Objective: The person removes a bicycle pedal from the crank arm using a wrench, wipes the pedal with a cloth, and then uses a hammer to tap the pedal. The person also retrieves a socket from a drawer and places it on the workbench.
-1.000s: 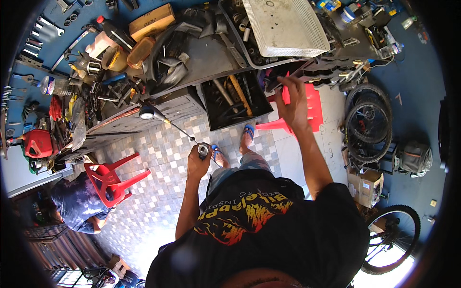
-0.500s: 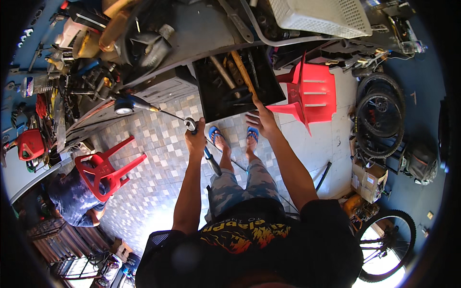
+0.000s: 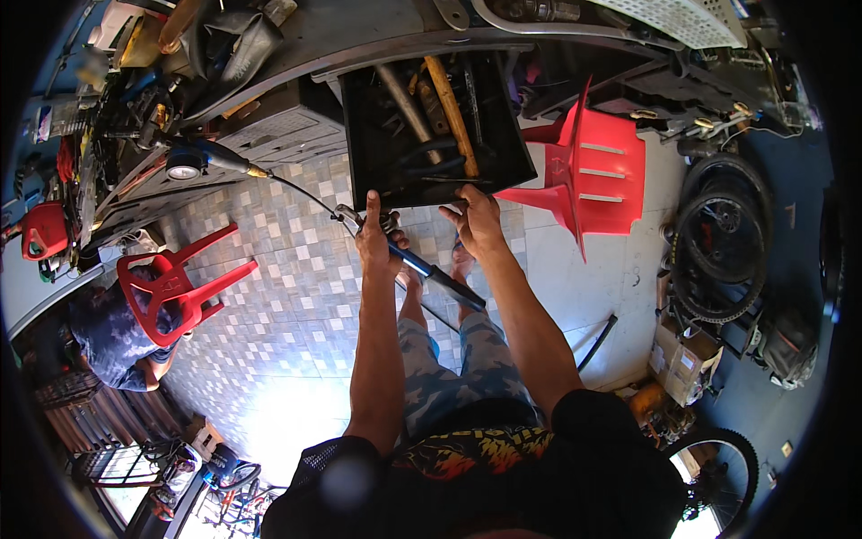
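A black drawer (image 3: pixel 440 197) is pulled out below the workbench, with a wooden-handled tool (image 3: pixel 449 112), a metal bar (image 3: pixel 407 108) and other dark tools inside. My left hand (image 3: pixel 378 244) is closed round a ratchet wrench (image 3: pixel 413 261) with a blue and black handle, which slants down to the right. That hand's thumb lies against the drawer's front, near its left corner. At the right part of the front edge, my right hand (image 3: pixel 478 222) grips the drawer rim, its fingers partly hidden.
A tyre inflator gauge (image 3: pixel 185 164) with a dark hose hangs at the bench's left. Red plastic chairs (image 3: pixel 597 171) (image 3: pixel 175 286) stand on both sides, a person (image 3: pixel 117 332) behind the left one. Bicycle wheels (image 3: pixel 721 229) lean at the right wall. A white basket (image 3: pixel 687 20) sits on the bench.
My left hand has come right to the drawer's front, and the wrench handle has swung to the right. My right hand has moved from the wooden handle's end to the drawer's front edge.
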`<state>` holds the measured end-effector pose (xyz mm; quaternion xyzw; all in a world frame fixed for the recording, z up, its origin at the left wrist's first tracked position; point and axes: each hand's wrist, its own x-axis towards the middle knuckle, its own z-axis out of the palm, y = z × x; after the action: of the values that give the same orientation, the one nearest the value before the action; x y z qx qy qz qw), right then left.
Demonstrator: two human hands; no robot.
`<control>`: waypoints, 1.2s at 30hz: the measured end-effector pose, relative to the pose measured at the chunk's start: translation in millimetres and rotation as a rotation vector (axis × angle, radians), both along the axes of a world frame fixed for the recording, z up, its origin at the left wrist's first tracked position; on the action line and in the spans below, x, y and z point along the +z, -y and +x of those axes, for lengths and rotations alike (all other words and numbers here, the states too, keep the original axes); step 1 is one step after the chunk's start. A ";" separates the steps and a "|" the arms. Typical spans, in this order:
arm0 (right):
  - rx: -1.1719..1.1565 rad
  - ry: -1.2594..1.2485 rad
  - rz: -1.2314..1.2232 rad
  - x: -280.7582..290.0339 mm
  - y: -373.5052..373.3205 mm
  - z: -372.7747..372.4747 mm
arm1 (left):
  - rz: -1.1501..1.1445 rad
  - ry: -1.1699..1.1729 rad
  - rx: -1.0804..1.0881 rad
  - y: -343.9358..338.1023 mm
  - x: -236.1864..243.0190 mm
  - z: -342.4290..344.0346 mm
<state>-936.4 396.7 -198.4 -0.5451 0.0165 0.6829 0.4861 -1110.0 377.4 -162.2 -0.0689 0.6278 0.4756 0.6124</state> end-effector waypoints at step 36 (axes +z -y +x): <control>0.874 0.509 0.021 83.6 39.9 31.2 | 0.195 0.082 0.296 67.4 -59.2 29.4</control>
<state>-905.3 356.8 -114.8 -0.6453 -0.3389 0.6683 0.1491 -1080.6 310.0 -221.3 -0.1201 0.5363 0.6157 0.5647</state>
